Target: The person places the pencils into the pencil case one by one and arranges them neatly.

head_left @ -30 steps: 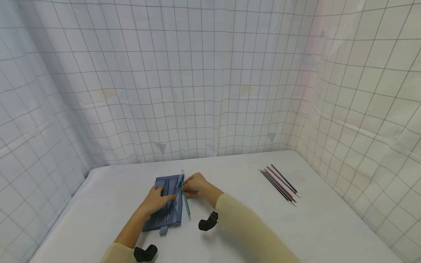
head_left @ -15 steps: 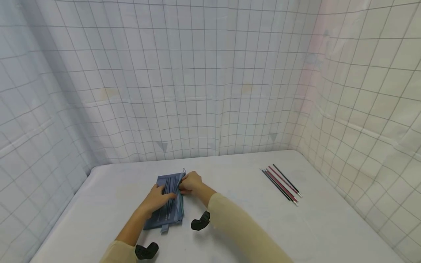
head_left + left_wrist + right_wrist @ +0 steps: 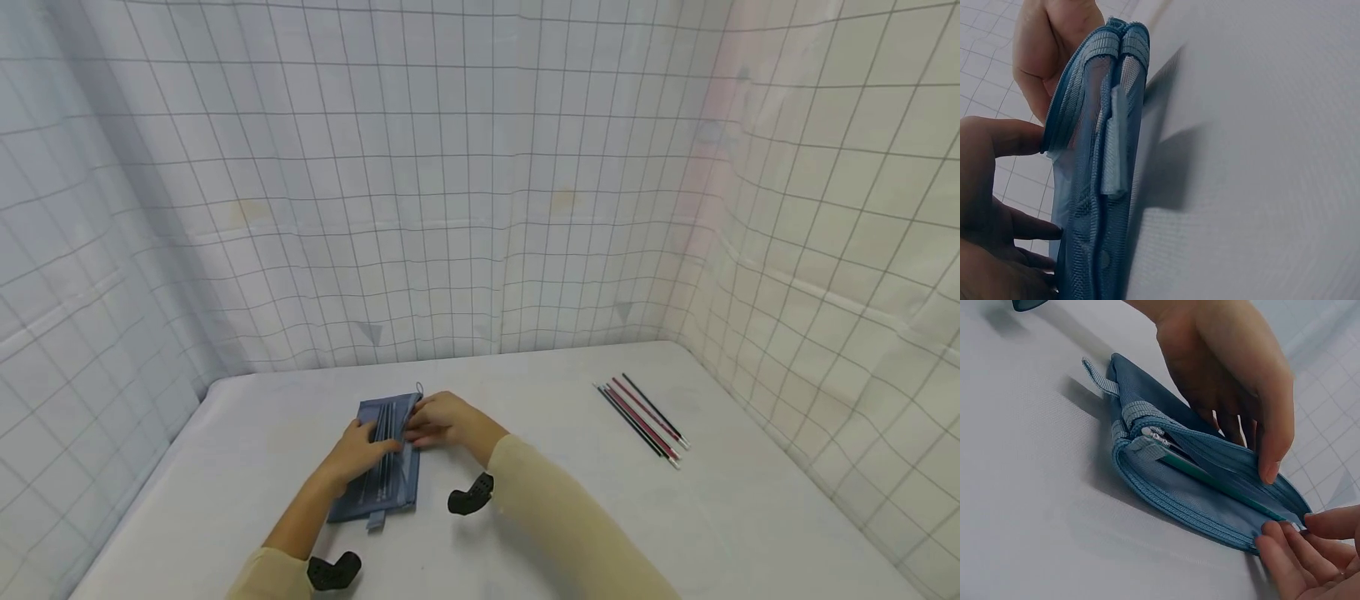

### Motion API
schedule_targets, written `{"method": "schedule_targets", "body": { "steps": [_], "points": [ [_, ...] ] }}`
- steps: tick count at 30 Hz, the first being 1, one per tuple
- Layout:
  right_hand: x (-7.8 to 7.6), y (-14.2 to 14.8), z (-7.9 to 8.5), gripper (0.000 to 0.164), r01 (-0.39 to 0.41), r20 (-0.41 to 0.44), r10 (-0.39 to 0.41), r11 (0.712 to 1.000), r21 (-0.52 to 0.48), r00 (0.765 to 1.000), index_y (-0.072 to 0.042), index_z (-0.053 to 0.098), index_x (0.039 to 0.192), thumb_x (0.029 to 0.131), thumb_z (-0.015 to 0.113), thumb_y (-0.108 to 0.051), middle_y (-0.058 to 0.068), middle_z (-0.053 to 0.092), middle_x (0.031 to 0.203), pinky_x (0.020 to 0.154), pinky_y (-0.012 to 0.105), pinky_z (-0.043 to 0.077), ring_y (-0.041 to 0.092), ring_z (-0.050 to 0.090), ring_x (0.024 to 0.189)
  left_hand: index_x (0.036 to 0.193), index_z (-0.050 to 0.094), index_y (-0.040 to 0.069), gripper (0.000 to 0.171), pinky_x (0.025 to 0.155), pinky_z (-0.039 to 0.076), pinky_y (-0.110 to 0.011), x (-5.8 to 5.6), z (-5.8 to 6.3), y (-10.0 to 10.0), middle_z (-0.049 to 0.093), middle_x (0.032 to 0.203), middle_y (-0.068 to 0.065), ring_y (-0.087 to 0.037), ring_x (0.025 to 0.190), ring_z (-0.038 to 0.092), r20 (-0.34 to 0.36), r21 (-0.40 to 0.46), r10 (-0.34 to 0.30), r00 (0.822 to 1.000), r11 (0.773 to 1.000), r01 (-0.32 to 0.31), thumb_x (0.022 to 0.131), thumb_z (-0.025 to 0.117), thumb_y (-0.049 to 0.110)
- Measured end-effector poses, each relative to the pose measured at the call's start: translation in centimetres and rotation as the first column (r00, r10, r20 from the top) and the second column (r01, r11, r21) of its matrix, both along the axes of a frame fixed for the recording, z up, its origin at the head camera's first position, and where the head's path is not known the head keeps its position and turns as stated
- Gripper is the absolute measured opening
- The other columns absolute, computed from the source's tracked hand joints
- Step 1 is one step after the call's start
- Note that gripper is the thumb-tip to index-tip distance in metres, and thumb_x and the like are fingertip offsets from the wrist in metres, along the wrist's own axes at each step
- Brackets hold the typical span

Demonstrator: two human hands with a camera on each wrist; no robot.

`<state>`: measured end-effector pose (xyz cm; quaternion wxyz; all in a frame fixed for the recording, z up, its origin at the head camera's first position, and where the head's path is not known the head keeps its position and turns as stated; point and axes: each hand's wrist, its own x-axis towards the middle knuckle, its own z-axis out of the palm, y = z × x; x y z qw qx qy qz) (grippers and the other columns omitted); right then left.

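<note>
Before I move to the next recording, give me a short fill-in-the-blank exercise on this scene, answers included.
The pouch is coloured ____.
A green pencil shows inside it because its zipper is ____.
The left hand touches the zipper with its ____.
In the head view, the loose pencils lie to the pouch's ____.
Missing words: blue; open; thumb; right.

Head view: worn above and behind my left hand [image 3: 354, 460] and right hand [image 3: 446, 419], well back, facing forward and down; left wrist view: close behind my left fingers, tilted sideways, facing along the pouch [image 3: 1094, 187]; right wrist view: close beside my right fingers, facing across into the pouch's mouth; shared by both wrist views: pouch, both hands.
</note>
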<state>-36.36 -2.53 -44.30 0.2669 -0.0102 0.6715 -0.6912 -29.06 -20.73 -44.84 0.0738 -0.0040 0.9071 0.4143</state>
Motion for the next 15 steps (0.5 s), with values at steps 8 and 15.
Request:
{"method": "schedule_targets", "body": {
  "steps": [8, 15],
  "points": [
    [0.3, 1.3, 0.6, 0.028, -0.029, -0.032, 0.032, 0.996, 0.08, 0.999, 0.002, 0.072, 0.122, 0.094, 0.072, 0.003, 0.011, 0.074, 0.1, 0.077, 0.044, 0.062, 0.023, 0.072, 0.086, 0.152, 0.026, -0.02, 0.085, 0.109, 0.025, -0.076, 0.0, 0.0, 0.0, 0.004, 0.159, -0.045, -0.065, 0.143, 0.013, 0.003, -0.01, -0.002, 1.0, 1.0, 0.002, 0.099, 0.063, 0.035],
    [0.3, 2.7, 1.0, 0.029, -0.017, -0.033, 0.019, 0.998, 0.066, 0.999, 0.004, 0.071, 0.124, 0.095, 0.07, 0.002, 0.013, 0.073, 0.105, 0.081, 0.047, 0.061, 0.028, 0.072, 0.095, 0.152, 0.027, -0.019, 0.086, 0.11, 0.025, -0.075, 0.0, -0.1, 0.1, 0.006, 0.159, -0.045, -0.065, 0.143, 0.014, -0.003, -0.019, 0.012, 1.0, 1.0, -0.012, 0.098, 0.064, 0.036]
  ]
}}
